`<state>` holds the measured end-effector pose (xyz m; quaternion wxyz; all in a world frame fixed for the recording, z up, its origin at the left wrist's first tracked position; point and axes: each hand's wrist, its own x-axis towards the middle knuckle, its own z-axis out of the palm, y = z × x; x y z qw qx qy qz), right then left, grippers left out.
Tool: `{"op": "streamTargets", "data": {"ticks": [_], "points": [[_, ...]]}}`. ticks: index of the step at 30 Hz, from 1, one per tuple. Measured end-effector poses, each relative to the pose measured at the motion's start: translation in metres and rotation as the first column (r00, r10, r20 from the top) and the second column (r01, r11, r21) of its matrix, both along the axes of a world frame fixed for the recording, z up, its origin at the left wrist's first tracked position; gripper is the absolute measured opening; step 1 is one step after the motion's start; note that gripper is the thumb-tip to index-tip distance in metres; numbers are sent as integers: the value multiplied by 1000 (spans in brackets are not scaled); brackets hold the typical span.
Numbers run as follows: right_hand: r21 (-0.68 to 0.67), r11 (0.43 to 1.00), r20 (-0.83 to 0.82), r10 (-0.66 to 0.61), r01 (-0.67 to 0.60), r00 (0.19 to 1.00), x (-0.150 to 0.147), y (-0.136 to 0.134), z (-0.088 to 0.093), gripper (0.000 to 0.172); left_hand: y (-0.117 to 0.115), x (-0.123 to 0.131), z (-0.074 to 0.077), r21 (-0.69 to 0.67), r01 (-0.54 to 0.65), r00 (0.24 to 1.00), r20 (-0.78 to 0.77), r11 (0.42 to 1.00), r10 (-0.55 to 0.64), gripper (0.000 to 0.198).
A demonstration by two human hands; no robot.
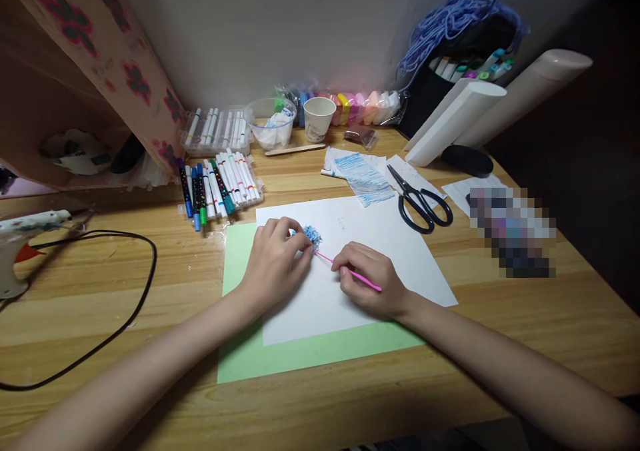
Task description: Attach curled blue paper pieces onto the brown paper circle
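Observation:
My right hand (373, 278) grips a thin pink stick-like tool (367, 280) with a slim tip pointing left. That tip meets the fingertips of my left hand (277, 254), whose thumb and forefinger are pinched together; what they hold, if anything, is too small to make out. Just beyond the left fingers sits a small clump of blue and white bits (313, 234), partly covered by the hand. Both hands rest over a white sheet of paper (310, 318), which lies on a larger green sheet (240, 354). A few faint specks dot the white sheet farther back.
Black-handled scissors (425, 204) lie open beside blue-coloured paper (367, 179). Markers (215, 188), a clear bowl (273, 128) and a paper cup (320, 118) stand behind. A glue gun (17, 258) with a looping black cord (150, 271) occupies the left; paper rolls (460, 118) lean at right.

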<state>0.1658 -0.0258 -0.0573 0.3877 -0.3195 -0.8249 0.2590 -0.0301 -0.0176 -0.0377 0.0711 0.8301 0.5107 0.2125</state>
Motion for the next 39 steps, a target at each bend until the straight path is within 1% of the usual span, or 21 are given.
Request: {"op": "streamTargets", "data": {"ticks": [4, 9, 18, 24, 28, 32, 36, 38, 39], "points": [[13, 1000, -4, 9, -9, 1000, 0, 1, 0, 17, 5, 0, 2, 2, -34, 999, 0, 999, 34, 14], [16, 1000, -3, -13, 13, 1000, -2, 1, 1, 17, 8, 0, 3, 5, -30, 999, -13, 1000, 30, 13], [-26, 997, 45, -69, 70, 997, -3, 2, 1, 17, 6, 6, 1, 72, 12, 994, -110, 997, -4, 16], [-63, 995, 70, -74, 79, 995, -4, 3, 1, 16, 5, 6, 5, 84, -18, 986, -164, 996, 31, 14], [-81, 993, 75, -78, 84, 994, -5, 4, 0, 16, 3, -5, 8, 66, -50, 987, -150, 997, 60, 16], [-141, 982, 111, -113, 128, 987, -6, 5, 5, 14, 1, -24, 2, 66, -102, 987, -115, 993, 109, 16], [-296, 945, 190, -82, 137, 978, -7, 9, 19, 9, 2, -39, -7, 31, -165, 986, -23, 986, 166, 12], [-334, 932, 235, -60, 138, 970, -7, 12, 27, 9, 3, -42, -9, -8, -182, 983, 14, 983, 183, 10], [-329, 934, 261, -55, 142, 964, -8, 14, 31, 9, 4, -42, -10, -28, -183, 983, 25, 983, 184, 9]]}}
